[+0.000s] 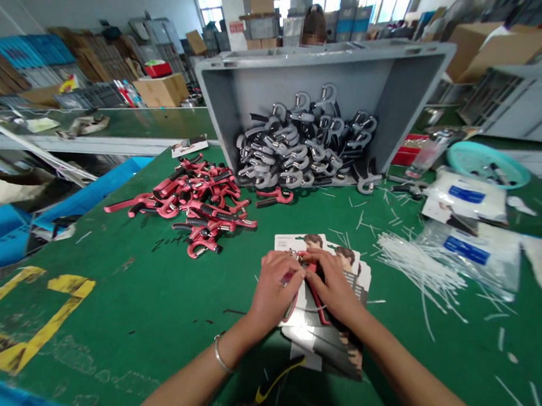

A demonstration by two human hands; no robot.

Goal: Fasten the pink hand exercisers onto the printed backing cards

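Note:
A red plier-like tool [317, 303] with two long handles lies on a stack of printed cards [343, 356] in front of me. My left hand [276, 286] is closed around the tool's left side, with its fingertips near the head. From the other side, my right hand [331, 285] pinches at the head, its thumb meeting the left fingers. Most of the head is hidden under my fingers, and I cannot make out any small part between them. The cards carry a picture of a person's head.
A heap of red tools [203, 199] lies left of the cards. Behind stands a tipped grey crate [388, 105] holding many grey tools. White cable ties [419, 267], plastic bags [469, 250] and a turquoise basin [488, 162] are at right. Yellow-handled cutters [276, 384] lie near the front edge.

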